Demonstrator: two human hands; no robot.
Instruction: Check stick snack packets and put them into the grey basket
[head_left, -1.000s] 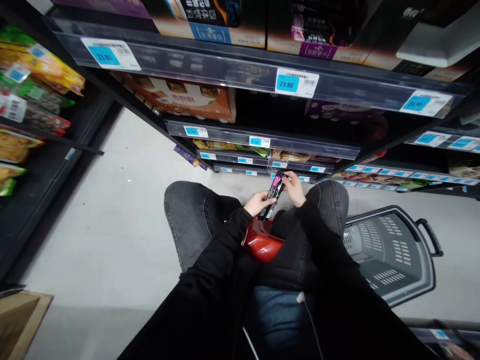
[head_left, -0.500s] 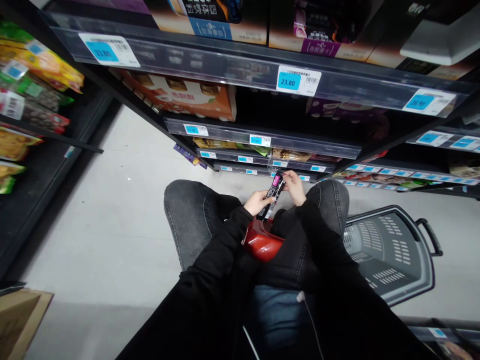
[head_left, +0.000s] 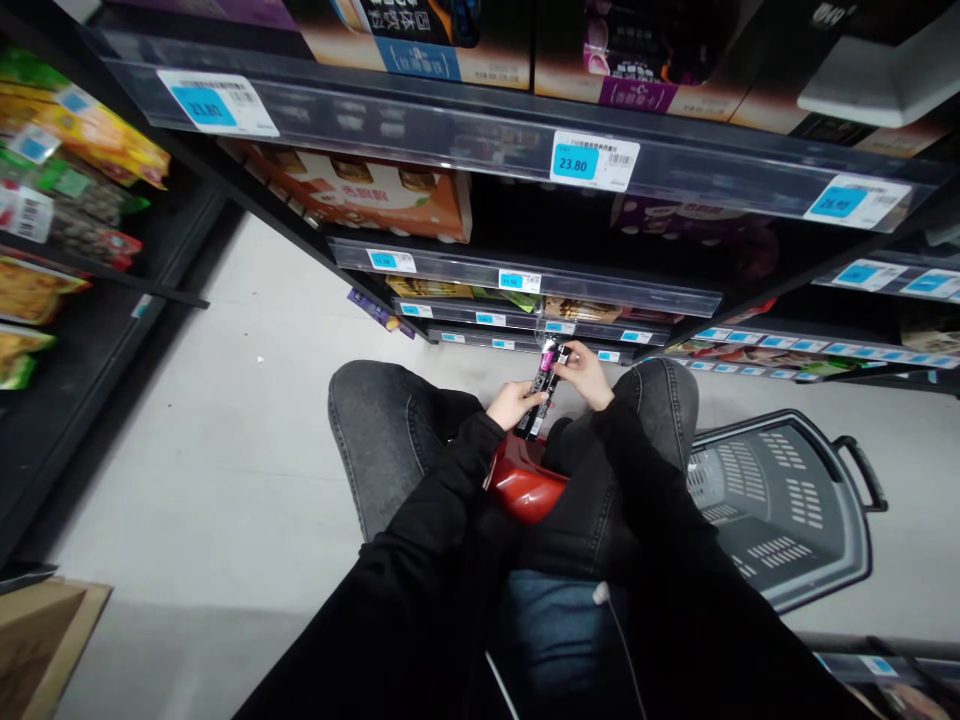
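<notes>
Together, the left hand (head_left: 512, 404) and right hand (head_left: 589, 376) clasp slim black packaging (head_left: 538, 400) between the knees (head_left: 377, 415), near a glossy red object (head_left: 527, 488). A grey basket (head_left: 819, 542) rests on the floor (head_left: 247, 450) at right.

Sachets (head_left: 541, 376): print too small to read. Carton (head_left: 75, 632) cut off at left edge. Right sleeve (head_left: 646, 475) partly hides basket (head_left: 817, 530).

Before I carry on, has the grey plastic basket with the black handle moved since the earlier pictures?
No. The grey plastic basket keeps its place, judged against the dark shelf edge with blue-and-white price tags.
</notes>
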